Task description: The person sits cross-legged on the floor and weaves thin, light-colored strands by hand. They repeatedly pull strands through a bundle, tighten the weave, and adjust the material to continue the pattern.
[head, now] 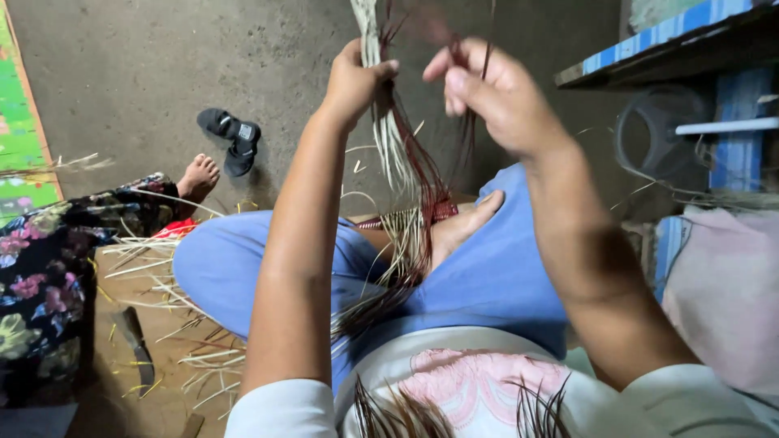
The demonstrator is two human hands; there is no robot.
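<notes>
My left hand (355,79) is raised and closed around a bundle of pale straw-coloured strips (395,154) that run down to my lap. My right hand (497,96) is lifted beside it, pinching a few dark red strips (422,174) between thumb and fingers. Both sets of strips meet in a small woven piece (414,223) that rests on my crossed legs in blue trousers, next to my bare foot (461,227). More dark strip ends stick up near my shirt at the bottom of the view.
Another person in a dark flowered garment (49,276) sits at the left, a bare foot (197,177) stretched out. Loose pale strips (174,300) litter the floor beside them. A pair of black sandals (231,138) lies on the concrete. A blue shelf (690,49) and pink cloth (726,292) stand right.
</notes>
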